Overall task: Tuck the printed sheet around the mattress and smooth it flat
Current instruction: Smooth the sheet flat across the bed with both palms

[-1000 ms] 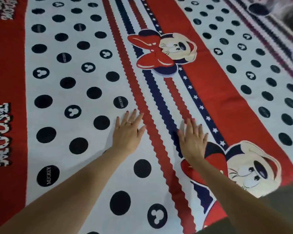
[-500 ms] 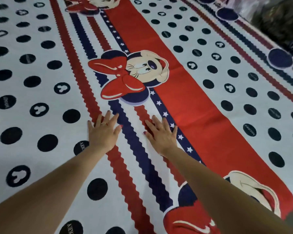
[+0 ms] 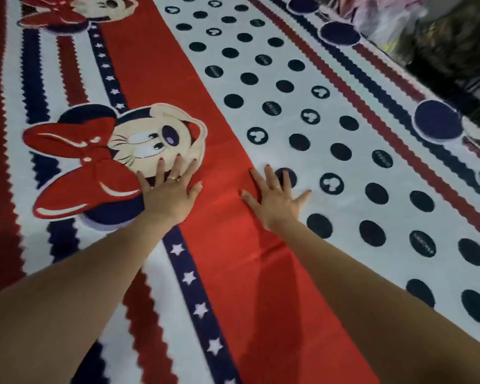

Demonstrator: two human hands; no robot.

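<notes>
The printed sheet (image 3: 227, 139) covers nearly the whole view: red bands, navy and red zigzag stripes, a star stripe, black dots on white and cartoon mouse heads with red bows. It lies flat over the mattress, with faint creases in the red band. My left hand (image 3: 170, 194) presses palm down on the lower edge of a cartoon head, fingers spread. My right hand (image 3: 275, 199) lies palm down where the red band meets the dotted white area, fingers spread. Neither hand holds anything.
The sheet's far right edge runs diagonally at the upper right. Beyond it sit dark, blurred items (image 3: 452, 42) and pale pink and white cloth or bags (image 3: 372, 12).
Both hands have slid to the right across the sheet, from the zigzag stripes to the red band and dotted area. The view has shifted right with them.
</notes>
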